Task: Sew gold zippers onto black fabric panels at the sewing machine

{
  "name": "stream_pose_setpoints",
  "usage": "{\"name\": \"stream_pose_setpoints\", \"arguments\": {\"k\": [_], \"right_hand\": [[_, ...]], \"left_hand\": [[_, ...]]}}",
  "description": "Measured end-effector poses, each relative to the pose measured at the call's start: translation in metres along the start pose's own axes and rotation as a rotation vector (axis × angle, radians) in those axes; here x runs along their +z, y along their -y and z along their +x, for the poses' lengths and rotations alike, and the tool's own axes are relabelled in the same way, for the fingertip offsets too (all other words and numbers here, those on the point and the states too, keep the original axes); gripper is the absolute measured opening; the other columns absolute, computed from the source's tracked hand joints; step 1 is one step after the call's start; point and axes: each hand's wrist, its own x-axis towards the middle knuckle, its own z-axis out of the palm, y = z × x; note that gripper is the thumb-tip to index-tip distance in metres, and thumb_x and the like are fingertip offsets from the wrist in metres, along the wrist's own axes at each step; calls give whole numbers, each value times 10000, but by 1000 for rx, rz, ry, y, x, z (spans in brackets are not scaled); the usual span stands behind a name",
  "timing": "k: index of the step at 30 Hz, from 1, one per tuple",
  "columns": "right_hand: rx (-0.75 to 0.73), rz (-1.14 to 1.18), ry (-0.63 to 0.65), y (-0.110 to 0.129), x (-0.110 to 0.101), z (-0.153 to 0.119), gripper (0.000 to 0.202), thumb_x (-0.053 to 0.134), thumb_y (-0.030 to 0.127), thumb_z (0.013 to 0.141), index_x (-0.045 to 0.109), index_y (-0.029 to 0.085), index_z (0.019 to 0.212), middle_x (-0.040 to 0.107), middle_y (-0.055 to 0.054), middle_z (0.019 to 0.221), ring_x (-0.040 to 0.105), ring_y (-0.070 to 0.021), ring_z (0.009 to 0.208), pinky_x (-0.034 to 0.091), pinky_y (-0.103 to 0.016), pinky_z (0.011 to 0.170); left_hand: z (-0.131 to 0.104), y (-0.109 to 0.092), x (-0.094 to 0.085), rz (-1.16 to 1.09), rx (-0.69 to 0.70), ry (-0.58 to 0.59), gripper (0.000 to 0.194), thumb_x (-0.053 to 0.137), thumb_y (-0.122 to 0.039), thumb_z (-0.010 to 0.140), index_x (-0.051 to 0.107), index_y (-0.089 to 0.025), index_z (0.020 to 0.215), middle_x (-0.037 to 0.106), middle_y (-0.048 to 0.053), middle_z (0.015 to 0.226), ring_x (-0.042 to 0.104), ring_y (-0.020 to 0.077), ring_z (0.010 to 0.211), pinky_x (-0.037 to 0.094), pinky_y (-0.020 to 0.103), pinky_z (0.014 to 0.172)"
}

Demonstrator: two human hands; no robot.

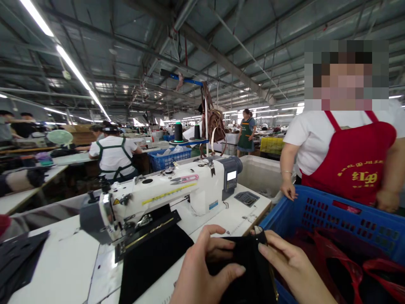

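Near the bottom centre, my left hand (209,266) is curved with its thumb and fingers around the left part of a black fabric piece (247,257). My right hand (289,261) pinches the upper right edge of that same piece, where a gold zipper runs down the side. Another black fabric panel (155,255) with a gold zipper lies on the table, its zipper side by the needle area of the white sewing machine (164,190). Pink-handled snips (185,179) rest on the machine's arm.
At the right, a blue crate (344,211) holds red bags and dark material; a person in a red apron (351,147) stands behind it. Black pieces (22,261) lie at the table's left. Thread cones (179,131) stand behind the machine.
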Motion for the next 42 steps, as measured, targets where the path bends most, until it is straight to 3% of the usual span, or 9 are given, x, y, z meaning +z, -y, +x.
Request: {"name": "stream_pose_setpoints", "arguments": {"k": [2, 5, 7, 10, 16, 22, 27, 36, 42], "right_hand": [[11, 30, 9, -5, 5, 1, 279, 685, 432, 699, 658, 215, 874, 677, -47, 957, 617, -228, 902, 465, -308, 841], [59, 85, 37, -10, 11, 1, 250, 705, 407, 694, 616, 212, 824, 683, -28, 807, 638, -191, 771, 495, -275, 728], [96, 106, 63, -10, 16, 0, 223, 714, 394, 693, 609, 212, 768, 683, -16, 744, 638, -173, 725, 496, -248, 678], [131, 135, 102, -9, 20, -1, 199, 709, 392, 705, 652, 225, 796, 706, -24, 803, 646, -167, 763, 497, -247, 733], [136, 156, 140, -16, 21, 2, 256, 751, 356, 663, 707, 258, 895, 714, -38, 916, 651, -206, 884, 487, -298, 843], [203, 226, 122, -24, 17, 7, 264, 765, 315, 652, 712, 253, 903, 712, -44, 938, 643, -221, 906, 475, -337, 871], [238, 232, 132, -25, 15, 8, 284, 752, 294, 667, 710, 229, 940, 705, -66, 946, 631, -230, 894, 439, -373, 901], [377, 417, 220, -26, 17, 9, 284, 727, 249, 690, 692, 224, 971, 685, -63, 976, 611, -224, 952, 461, -315, 815], [306, 323, 195, -24, 21, 10, 274, 700, 338, 730, 685, 243, 987, 680, -60, 1013, 593, -227, 997, 449, -322, 856]], "left_hand": [[-5, -6, -2, 281, 38, 54, 366, 673, -179, 643, 576, -254, 988, 699, 19, 913, 644, 223, 852, 456, 307, 777], [-7, -12, -3, 577, -26, 148, 316, 689, -204, 622, 659, -269, 929, 707, 11, 862, 640, 257, 828, 444, 316, 737], [-5, -9, 0, 552, -76, 121, 231, 690, -232, 638, 673, -251, 868, 699, 1, 815, 630, 238, 783, 437, 289, 688], [-4, 3, 8, 383, -87, 24, 73, 631, -193, 702, 670, -216, 759, 681, -11, 755, 607, 191, 740, 427, 251, 661], [-4, 22, 18, 198, -37, -70, 126, 609, -125, 722, 685, -218, 760, 663, -7, 758, 594, 173, 745, 433, 255, 706], [1, 22, 18, 305, 94, -162, 125, 657, -106, 698, 680, -227, 715, 615, 37, 999, 547, 229, 937, 409, 342, 820], [3, 22, 17, 303, 52, -132, 121, 677, -125, 701, 675, -240, 738, 679, 5, 824, 580, 226, 855, 385, 379, 827], [6, 13, 10, 336, -21, -116, 89, 684, -171, 691, 689, -246, 738, 683, 3, 812, 572, 242, 869, 370, 387, 835], [6, 17, 14, 333, -45, -140, 99, 623, -168, 722, 684, -241, 750, 676, 5, 804, 564, 241, 855, 384, 380, 807]]}}
